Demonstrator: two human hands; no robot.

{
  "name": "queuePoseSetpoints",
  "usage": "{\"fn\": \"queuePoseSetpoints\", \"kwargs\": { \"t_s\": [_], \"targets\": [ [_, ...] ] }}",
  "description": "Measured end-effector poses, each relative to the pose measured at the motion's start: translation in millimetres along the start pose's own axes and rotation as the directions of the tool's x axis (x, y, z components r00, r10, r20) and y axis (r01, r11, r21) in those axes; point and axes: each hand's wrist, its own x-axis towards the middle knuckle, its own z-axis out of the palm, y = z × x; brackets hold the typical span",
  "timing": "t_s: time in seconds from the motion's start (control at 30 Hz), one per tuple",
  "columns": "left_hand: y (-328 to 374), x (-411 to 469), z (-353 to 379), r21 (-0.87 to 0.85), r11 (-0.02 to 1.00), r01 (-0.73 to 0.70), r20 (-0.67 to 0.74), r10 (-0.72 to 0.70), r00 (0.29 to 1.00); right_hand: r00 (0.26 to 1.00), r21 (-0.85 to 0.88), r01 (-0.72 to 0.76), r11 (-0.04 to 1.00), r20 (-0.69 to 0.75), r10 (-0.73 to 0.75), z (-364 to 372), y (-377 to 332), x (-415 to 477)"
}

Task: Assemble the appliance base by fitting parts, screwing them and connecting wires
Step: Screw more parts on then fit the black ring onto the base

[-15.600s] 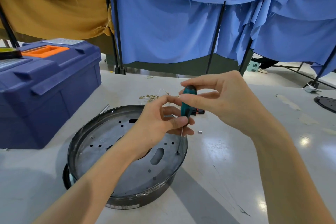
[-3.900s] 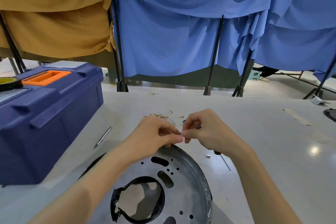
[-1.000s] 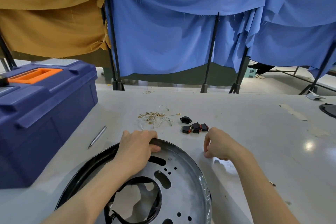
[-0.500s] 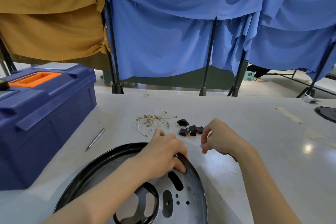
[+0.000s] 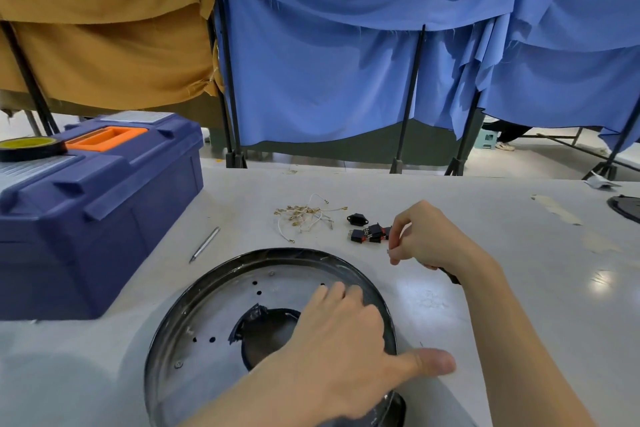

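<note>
The toolbox (image 5: 104,218) is navy (orange handle (image 5: 104,139)), the curtains (image 5: 329,80) blue.

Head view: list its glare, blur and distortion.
Head view: a bright glare patch sits on the table at right. Head view: the wide-angle lens splays the curtain poles outward at the top. Head view: the left hand on the metal base looks slightly motion-blurred. Head view: the small part pinched by the right hand is too tiny to identify.

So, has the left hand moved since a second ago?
Yes. The left hand has drawn back toward the person, away from the wire bundle, and now rests flat on the metal base's right side.
</note>
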Motion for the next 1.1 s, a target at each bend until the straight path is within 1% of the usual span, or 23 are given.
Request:
{"fn": "queuePoseSetpoints", "kwargs": {
  "t_s": [0.1, 0.13, 0.2, 0.33, 0.43, 0.53, 0.6, 0.67, 0.73, 0.8, 0.87, 0.93, 0.97, 1.0, 1.1],
  "targets": [
    [3, -1, 4, 0.004, 1.0, 0.022, 0.02, -0.022, 1.0, 1.0, -0.015, 0.005, 1.0, -0.003, -0.005, 0, 1, -7],
    [2, 0, 5, 0.001, 1.0, 0.02, 0.007, -0.02, 1.0, 1.0, -0.013, 0.005, 1.0, -0.004, -0.005, -1, 2, -9],
    [2, -2, 4, -0.028, 1.0, 0.007, -0.016, -0.008, 1.0, 1.0, -0.005, 0.004, 1.0, -0.004, -0.004, -2, 3, -13],
    [-2, -5, -5, -0.095, 0.995, -0.023, 0.015, 0.024, 1.0, 1.0, 0.006, 0.003, 1.0, -0.001, -0.003, -2, 3, -20],
    [-5, -5, -11, -0.123, 0.991, -0.048, 0.099, 0.06, 0.993, 1.0, 0.005, 0.021, 1.0, 0.004, -0.021, -2, 2, -24],
    [-10, -4, -17, -0.163, 0.984, -0.073, 0.211, 0.107, 0.972, 1.0, 0.004, 0.024, 1.0, 0.001, -0.024, -3, 1, -29],
    [-13, -7, -19, -0.18, 0.981, -0.065, 0.246, 0.109, 0.963, 1.0, 0.002, 0.028, 1.0, 0.001, -0.028, -3, 0, -30],
    [-8, -10, -15, -0.122, 0.991, -0.056, 0.188, 0.079, 0.979, 1.0, -0.007, 0.026, 1.0, -0.007, -0.026, -3, 0, -31],
    [5, -13, -8, 0.01, 0.999, -0.037, 0.058, 0.036, 0.998, 1.0, -0.016, 0.02, 1.0, -0.013, -0.02, -3, -1, -31],
    [17, -13, 0, 0.087, 0.996, 0.036, -0.037, -0.033, 0.999, 1.0, -0.017, 0.012, 1.0, -0.016, -0.012, -3, -1, -30],
    [29, -11, 6, 0.181, 0.982, 0.057, -0.106, -0.038, 0.994, 1.0, -0.015, -0.001, 1.0, -0.028, 0.0, -3, 0, -30],
    [35, -14, -1, 0.248, 0.966, 0.068, -0.076, -0.051, 0.996, 0.999, -0.02, -0.009, 1.0, -0.044, 0.008, -4, 1, -30],
    [38, -14, -4, 0.277, 0.958, 0.076, -0.083, -0.055, 0.995, 0.999, -0.021, -0.012, 1.0, -0.05, 0.011, -5, 2, -29],
    [38, -13, -4, 0.278, 0.958, 0.074, -0.074, -0.055, 0.996, 0.998, -0.023, -0.014, 1.0, -0.054, 0.013, -6, 3, -29],
    [30, -6, 7, 0.202, 0.979, 0.038, -0.11, -0.016, 0.994, 0.998, -0.03, -0.019, 0.999, -0.065, 0.017, -8, 4, -29]
  ]
}}
